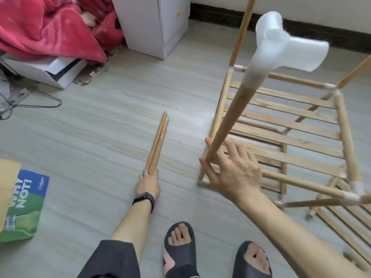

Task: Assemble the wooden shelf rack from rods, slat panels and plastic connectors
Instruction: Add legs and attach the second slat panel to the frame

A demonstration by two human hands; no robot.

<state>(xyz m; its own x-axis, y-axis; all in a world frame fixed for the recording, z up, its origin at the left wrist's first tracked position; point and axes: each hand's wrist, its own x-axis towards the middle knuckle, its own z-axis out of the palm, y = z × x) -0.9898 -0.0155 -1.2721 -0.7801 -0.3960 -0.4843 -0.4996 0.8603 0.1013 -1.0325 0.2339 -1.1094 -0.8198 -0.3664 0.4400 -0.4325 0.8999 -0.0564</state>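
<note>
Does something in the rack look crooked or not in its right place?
Yes. Under the rack frame, one slat panel lies loose and skewed on the floor, not carried by any rods.

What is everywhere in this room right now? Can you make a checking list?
Surface: pale wood-look floor, bare in the middle.
Job's things: part-built rack with slat panels; two loose rods on the floor; one rod topped by a white plastic connector.
Clutter: red blanket, open white box, wire hanger, green-and-blue bag.
Grips: left hand holds the two loose rods' ends; right hand holds the capped rod's lower end.
Cables: nothing seen.
Surroundings: white cabinet, dark baseboard, slippered feet.
</note>
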